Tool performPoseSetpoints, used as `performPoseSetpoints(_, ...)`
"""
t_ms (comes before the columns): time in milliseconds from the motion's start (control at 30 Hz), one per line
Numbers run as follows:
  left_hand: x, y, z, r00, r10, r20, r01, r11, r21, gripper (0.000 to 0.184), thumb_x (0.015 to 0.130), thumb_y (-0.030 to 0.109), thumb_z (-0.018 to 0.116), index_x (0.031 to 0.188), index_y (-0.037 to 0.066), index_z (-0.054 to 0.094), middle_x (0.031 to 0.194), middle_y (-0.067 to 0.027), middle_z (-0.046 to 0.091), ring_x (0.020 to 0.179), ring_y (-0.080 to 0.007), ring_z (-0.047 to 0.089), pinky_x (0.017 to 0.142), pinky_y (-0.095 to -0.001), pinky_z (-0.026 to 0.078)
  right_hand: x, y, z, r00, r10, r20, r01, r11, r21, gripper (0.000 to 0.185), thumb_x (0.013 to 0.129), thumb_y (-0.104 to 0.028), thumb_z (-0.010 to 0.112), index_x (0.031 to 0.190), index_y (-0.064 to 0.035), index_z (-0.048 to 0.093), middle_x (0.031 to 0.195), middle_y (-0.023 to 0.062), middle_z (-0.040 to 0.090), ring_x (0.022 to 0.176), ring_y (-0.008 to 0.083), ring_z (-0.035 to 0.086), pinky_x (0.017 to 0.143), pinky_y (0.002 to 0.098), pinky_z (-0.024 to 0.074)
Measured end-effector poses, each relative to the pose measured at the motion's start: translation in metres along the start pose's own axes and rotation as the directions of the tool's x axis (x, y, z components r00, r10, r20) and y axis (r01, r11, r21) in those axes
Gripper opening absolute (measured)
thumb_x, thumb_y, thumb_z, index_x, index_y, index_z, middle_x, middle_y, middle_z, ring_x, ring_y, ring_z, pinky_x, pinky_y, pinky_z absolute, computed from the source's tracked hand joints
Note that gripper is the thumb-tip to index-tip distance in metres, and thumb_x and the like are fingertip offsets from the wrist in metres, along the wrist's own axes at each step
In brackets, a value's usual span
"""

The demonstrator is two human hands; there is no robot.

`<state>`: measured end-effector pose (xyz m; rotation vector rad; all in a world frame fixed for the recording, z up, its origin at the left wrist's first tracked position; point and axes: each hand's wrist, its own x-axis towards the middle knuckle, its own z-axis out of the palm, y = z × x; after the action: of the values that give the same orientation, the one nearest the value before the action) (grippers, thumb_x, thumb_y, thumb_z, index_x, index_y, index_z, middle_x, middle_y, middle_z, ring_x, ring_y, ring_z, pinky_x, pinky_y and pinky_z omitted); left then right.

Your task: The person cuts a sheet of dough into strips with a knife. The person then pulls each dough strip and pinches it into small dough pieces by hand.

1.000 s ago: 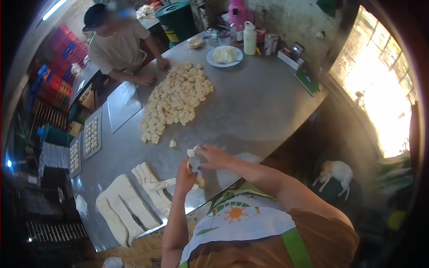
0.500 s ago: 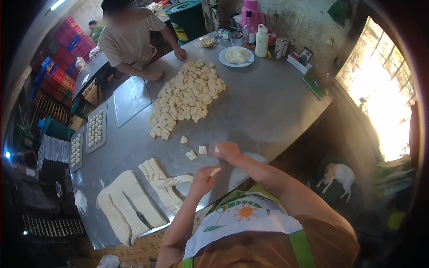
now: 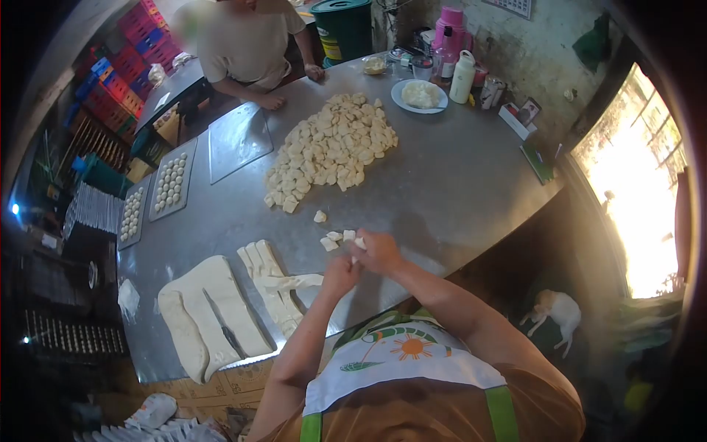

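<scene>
My left hand (image 3: 342, 275) is closed around dough that is mostly hidden by the fingers. Touching or nearly touching it, my right hand (image 3: 377, 253) pinches a small piece of dough (image 3: 360, 242). Just beyond the hands lie several small cut dough pieces (image 3: 329, 243), with a single piece (image 3: 320, 216) a little farther off. A big heap of dough pieces (image 3: 335, 144) covers the middle of the metal table (image 3: 442, 191). Left of my hands are dough strips (image 3: 269, 283) and a thick dough slab (image 3: 210, 317) with a dark blade-like object (image 3: 231, 339) in its slit.
Across the table a person (image 3: 247, 51) rests both hands on its edge. Trays of dough balls (image 3: 171, 184) and a flat sheet (image 3: 239, 140) lie left. A plate (image 3: 419, 96), bottles (image 3: 462, 77) and a green notebook (image 3: 537, 163) stand or lie toward the wall. A cat (image 3: 556, 315) lies on the floor.
More small pieces now lie on the table beyond my hands. My hands have come together after being apart. The camera view has shifted, and the person across has stayed at the table.
</scene>
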<state>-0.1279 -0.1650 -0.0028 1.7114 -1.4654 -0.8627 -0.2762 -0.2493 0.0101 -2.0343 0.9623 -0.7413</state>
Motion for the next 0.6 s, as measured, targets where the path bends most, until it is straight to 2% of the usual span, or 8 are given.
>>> performPoseSetpoints(67,-0.017,0.028,-0.005,0.955,0.28,0.094,-0.28,0.96,-0.012,0.031,0.084,0.001,0.06,0.114,0.004,0.069,0.091,-0.0131,0.073,0.092,-0.0346,0.068,0.077,-0.0386,0.052,0.017,0.014,-0.016,0.925,0.284,0.254,-0.182,0.915,-0.361,0.045,0.08,-0.038,0.076,0.107,-0.0052,0.061,0.101,0.0207,0.065,0.096,0.0389,0.063,0.08,0.0481,0.0504)
performPoseSetpoints(133,-0.028,0.032,-0.008,0.897,0.408,0.17,-0.409,0.912,-0.029,0.031,0.083,0.002,0.061,0.113,0.005,0.069,0.089,-0.0131,0.073,0.09,-0.0355,0.068,0.077,-0.0388,0.052,0.009,0.013,-0.016,0.937,0.238,0.257,-0.144,0.931,-0.336,0.045,0.08,-0.038,0.076,0.107,-0.0051,0.061,0.103,0.0208,0.065,0.098,0.0387,0.063,0.082,0.0484,0.0505)
performPoseSetpoints(200,-0.019,0.027,-0.013,0.982,-0.099,0.16,0.119,0.985,-0.124,0.038,0.081,-0.001,0.061,0.118,0.005,0.067,0.089,-0.0137,0.071,0.09,-0.0346,0.068,0.078,-0.0388,0.052,0.001,0.02,-0.034,0.959,0.164,0.231,-0.079,0.938,-0.338,0.044,0.079,-0.038,0.076,0.105,-0.0049,0.062,0.106,0.0209,0.065,0.103,0.0383,0.063,0.085,0.0492,0.0506)
performPoseSetpoints(267,-0.003,-0.024,0.001,0.925,0.333,-0.183,-0.318,0.942,0.106,0.042,0.084,-0.002,0.058,0.126,0.003,0.062,0.091,-0.0134,0.071,0.086,-0.0307,0.068,0.077,-0.0386,0.052,-0.005,0.025,-0.019,0.963,-0.137,0.231,0.184,0.963,-0.196,0.046,0.079,-0.04,0.076,0.106,-0.005,0.064,0.109,0.0193,0.065,0.106,0.0372,0.063,0.089,0.0485,0.0505)
performPoseSetpoints(367,0.002,0.005,0.009,0.902,0.377,-0.209,-0.395,0.917,-0.051,0.046,0.086,-0.004,0.056,0.132,0.001,0.057,0.096,-0.0171,0.071,0.084,-0.0302,0.068,0.079,-0.0392,0.053,-0.005,0.008,-0.013,0.905,-0.235,0.354,0.205,0.971,0.119,0.04,0.082,-0.037,0.074,0.107,-0.0063,0.065,0.108,0.0175,0.066,0.103,0.0358,0.064,0.086,0.0468,0.0504)
performPoseSetpoints(400,0.003,-0.006,0.002,0.931,0.334,-0.149,-0.347,0.935,-0.077,0.045,0.086,-0.004,0.057,0.131,0.001,0.057,0.096,-0.0176,0.071,0.083,-0.0304,0.068,0.079,-0.0384,0.053,-0.01,0.002,-0.012,0.9,-0.24,0.364,0.147,0.953,0.264,0.038,0.083,-0.035,0.074,0.107,-0.007,0.065,0.108,0.0175,0.066,0.102,0.035,0.064,0.085,0.0462,0.0503)
performPoseSetpoints(500,0.008,-0.026,-0.005,0.967,0.249,-0.057,-0.254,0.961,-0.109,0.045,0.086,-0.002,0.059,0.13,0.001,0.058,0.096,-0.0188,0.07,0.082,-0.0308,0.068,0.079,-0.0368,0.053,-0.009,-0.017,-0.023,0.953,-0.241,0.184,0.2,0.956,0.217,0.03,0.084,-0.03,0.072,0.103,-0.0073,0.066,0.107,0.0148,0.067,0.099,0.0347,0.066,0.082,0.0471,0.0513)
performPoseSetpoints(600,0.001,-0.03,0.01,0.992,-0.118,0.04,0.115,0.991,0.074,0.049,0.084,-0.002,0.062,0.132,0.001,0.057,0.099,-0.0198,0.071,0.085,-0.0306,0.069,0.079,-0.0352,0.053,-0.001,-0.011,-0.026,0.981,-0.112,0.158,0.1,0.992,0.08,0.026,0.084,-0.027,0.071,0.1,-0.0072,0.066,0.106,0.0137,0.068,0.097,0.035,0.066,0.08,0.0473,0.0517)
